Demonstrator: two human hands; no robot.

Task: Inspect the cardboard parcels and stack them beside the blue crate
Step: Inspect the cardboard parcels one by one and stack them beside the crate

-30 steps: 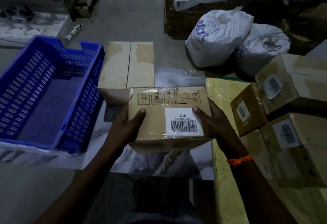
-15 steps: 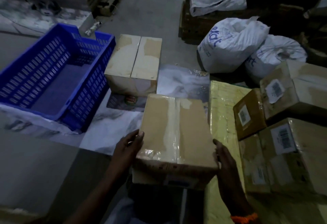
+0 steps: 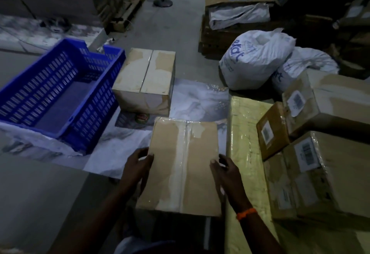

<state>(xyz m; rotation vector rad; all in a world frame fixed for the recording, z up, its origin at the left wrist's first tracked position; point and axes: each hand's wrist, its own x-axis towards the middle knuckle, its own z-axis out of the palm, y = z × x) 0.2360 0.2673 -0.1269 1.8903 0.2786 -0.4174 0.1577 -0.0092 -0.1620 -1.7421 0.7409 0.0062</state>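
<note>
While both hands clasp it from the sides, the taped cardboard parcel (image 3: 184,165) sits low in the middle of the view, broad face up, with a strip of clear tape running down its centre seam. The left hand (image 3: 138,165) grips the parcel's left edge, fingertips curled onto the top face. The right hand (image 3: 226,171), an orange band (image 3: 246,212) on its wrist, grips the right edge the same way. Whether the parcel rests on something or is carried, I cannot tell.

Ahead and to the left, the blue crate (image 3: 94,113) stands on a marble-patterned sheet (image 3: 198,101), and a pale taped parcel (image 3: 144,81) sits just beside the crate's right wall. To the right of the held parcel lies a long yellow wrapped package (image 3: 246,133), with labelled cardboard parcels (image 3: 336,103) piled beyond it. Two white sacks (image 3: 254,61) lie farther back on the floor.
</note>
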